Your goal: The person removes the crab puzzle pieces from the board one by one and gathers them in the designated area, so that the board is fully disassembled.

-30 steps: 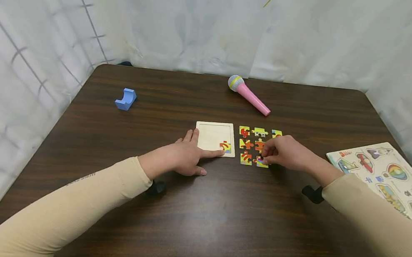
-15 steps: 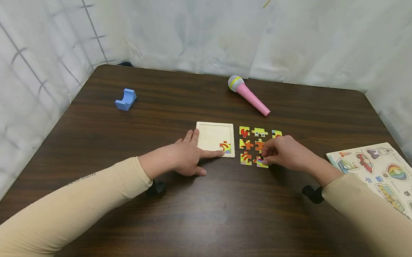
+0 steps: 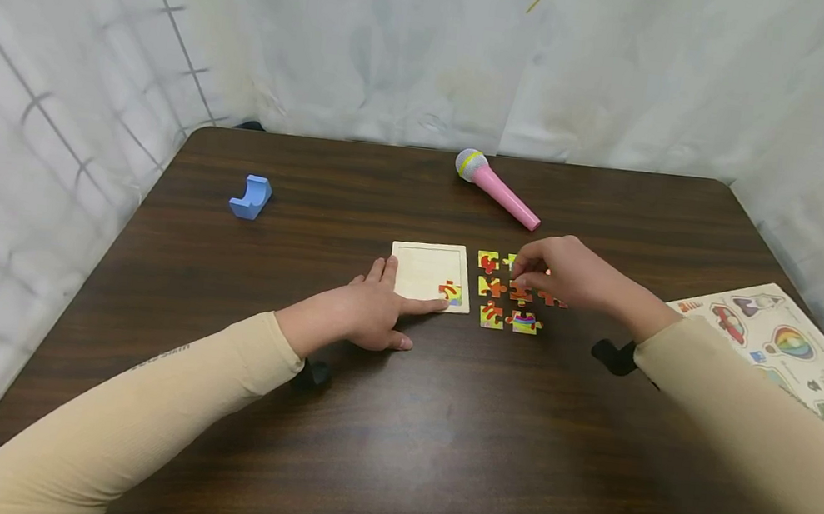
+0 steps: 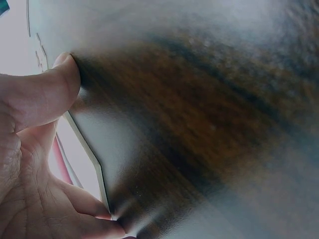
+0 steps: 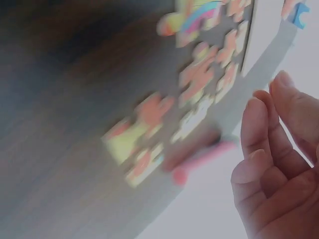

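My left hand lies with spread fingers on the left and near edges of a square wooden puzzle tray. One puzzle piece, yellow, red and blue, sits in the tray's near right corner. My right hand hovers over the far part of the loose pieces, fingers loosely bent. In the right wrist view, nothing shows between its thumb and fingertips. Below it lie a rainbow puzzle piece and an orange-red puzzle piece. The right hand hides part of the far row.
Behind the pieces lies a pink toy microphone. A blue cradle-shaped block stands at the back left. At the right, partly under the right sleeve, is a picture board with vehicle shapes. A white curtain surrounds the dark table.
My right hand has left the rainbow piece and moved up and away towards the far row, uncovering that piece and one at the right. The left hand has stayed in place.
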A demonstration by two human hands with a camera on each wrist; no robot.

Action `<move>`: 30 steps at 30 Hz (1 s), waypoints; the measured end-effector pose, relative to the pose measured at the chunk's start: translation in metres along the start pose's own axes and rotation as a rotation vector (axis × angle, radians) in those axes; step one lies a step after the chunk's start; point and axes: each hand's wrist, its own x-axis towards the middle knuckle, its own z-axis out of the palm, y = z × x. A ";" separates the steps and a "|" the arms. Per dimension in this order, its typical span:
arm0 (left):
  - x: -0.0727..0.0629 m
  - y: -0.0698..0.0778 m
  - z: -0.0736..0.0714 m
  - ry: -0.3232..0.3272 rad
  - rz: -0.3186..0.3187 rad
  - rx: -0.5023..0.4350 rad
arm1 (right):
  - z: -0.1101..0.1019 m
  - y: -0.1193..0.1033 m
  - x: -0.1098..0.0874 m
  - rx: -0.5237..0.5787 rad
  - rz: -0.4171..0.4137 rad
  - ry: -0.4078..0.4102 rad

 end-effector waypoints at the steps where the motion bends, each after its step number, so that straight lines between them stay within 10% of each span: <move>1: 0.000 0.000 0.000 -0.003 0.000 0.001 | 0.001 -0.003 0.005 -0.001 -0.002 -0.006; 11: 0.002 0.001 0.000 -0.012 0.008 0.012 | 0.032 -0.035 0.047 -0.071 -0.089 -0.062; 30: -0.002 -0.007 -0.003 -0.009 0.049 0.039 | 0.041 -0.044 0.055 -0.116 -0.104 -0.089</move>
